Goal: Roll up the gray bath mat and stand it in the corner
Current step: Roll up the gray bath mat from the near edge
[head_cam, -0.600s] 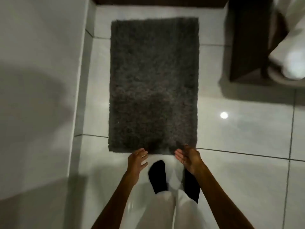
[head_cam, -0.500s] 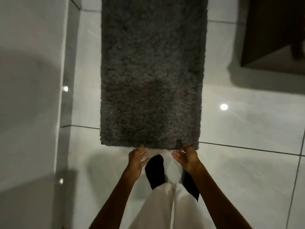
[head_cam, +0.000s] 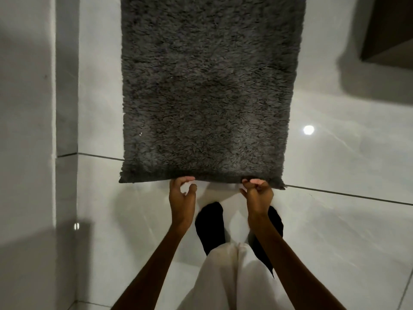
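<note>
Since the earlier frame both hands have closed in on the gray bath mat (head_cam: pixel 210 90): the left hand (head_cam: pixel 182 194), fingers loosely curled, touches its near edge, while the right hand (head_cam: pixel 259 193) pinches it. The mat lies flat on glossy white floor tiles (head_cam: pixel 335 220) beside a wall (head_cam: pixel 26 108).

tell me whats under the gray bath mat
The gray bath mat lies flat on the white tiled floor; the tiles beneath it, and anything else there, are covered.
</note>
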